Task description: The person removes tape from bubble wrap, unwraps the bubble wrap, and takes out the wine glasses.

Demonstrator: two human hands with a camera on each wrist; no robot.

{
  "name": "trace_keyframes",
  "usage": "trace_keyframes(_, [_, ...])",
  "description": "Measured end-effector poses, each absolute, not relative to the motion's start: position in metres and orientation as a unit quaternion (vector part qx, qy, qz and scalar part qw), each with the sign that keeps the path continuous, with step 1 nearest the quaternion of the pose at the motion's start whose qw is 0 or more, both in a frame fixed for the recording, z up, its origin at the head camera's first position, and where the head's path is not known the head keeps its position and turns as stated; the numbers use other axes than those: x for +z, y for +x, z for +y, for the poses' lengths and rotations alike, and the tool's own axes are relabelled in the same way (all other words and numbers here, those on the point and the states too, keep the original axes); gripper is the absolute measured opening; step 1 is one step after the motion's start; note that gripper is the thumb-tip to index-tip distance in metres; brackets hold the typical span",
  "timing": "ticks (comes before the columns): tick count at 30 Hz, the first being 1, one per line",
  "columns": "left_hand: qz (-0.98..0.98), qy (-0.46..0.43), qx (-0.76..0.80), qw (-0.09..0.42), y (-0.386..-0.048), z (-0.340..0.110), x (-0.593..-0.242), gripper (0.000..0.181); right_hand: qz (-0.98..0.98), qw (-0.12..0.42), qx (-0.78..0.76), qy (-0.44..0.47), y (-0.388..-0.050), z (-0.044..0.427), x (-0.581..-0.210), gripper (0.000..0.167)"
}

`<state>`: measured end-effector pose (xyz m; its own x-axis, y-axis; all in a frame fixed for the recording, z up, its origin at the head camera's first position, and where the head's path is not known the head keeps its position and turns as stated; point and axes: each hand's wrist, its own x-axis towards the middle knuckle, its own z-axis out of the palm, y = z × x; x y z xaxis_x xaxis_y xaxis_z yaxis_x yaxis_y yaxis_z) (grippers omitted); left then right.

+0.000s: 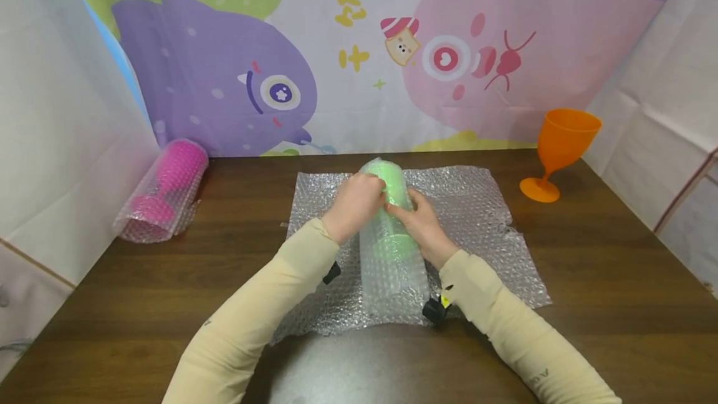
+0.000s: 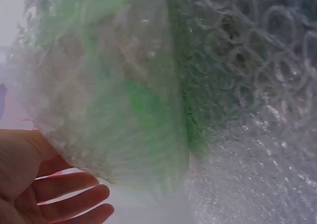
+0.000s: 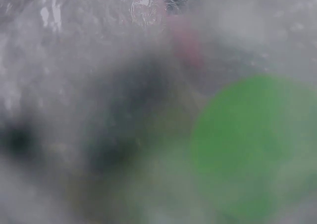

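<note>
Fingers of the left hand (image 1: 356, 203) curl at the upper wrap, apparently pinching the bubble-wrap roll (image 1: 392, 282) (their tips are partly hidden), while the right hand (image 1: 424, 224) clasps its side between thumb and fingers, probably to stop it loosening. Inside lies the green goblet (image 1: 397, 187), over the spread sheet (image 1: 468, 207). The orange goblet (image 1: 565, 141) stands well apart, presumably leaving working room.

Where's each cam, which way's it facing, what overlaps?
Head: on the head, looking forward and down at the table; left hand, right hand and sleeves show.
Left wrist: on that wrist, looking at the wrapped green cup; part of one hand shows.
Right wrist: on that wrist, close on bubble wrap; blurred, no clear hand.
Head and left wrist share the green cup.
</note>
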<state>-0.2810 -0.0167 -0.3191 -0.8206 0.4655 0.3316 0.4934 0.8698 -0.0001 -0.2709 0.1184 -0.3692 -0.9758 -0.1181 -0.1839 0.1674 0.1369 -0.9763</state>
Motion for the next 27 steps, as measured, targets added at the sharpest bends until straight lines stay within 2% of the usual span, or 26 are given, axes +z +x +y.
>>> trace_keyframes(7, [-0.936,-0.276,0.060,0.210,-0.279,-0.016,-0.326,0.013,0.745,0.102,-0.659,0.023,-0.272,0.117,-0.370,0.065])
trace_keyframes(12, [-0.926,-0.287,0.079,0.231,-0.277,-0.015,-0.329,0.014,0.753,0.100,-0.650,0.026,-0.272,0.117,-0.371,0.064])
trace_keyframes(27, [-0.917,-0.301,0.061,0.253,-0.282,-0.018,-0.335,0.012,0.752,0.104,-0.650,0.035,-0.270,0.116,-0.370,0.070])
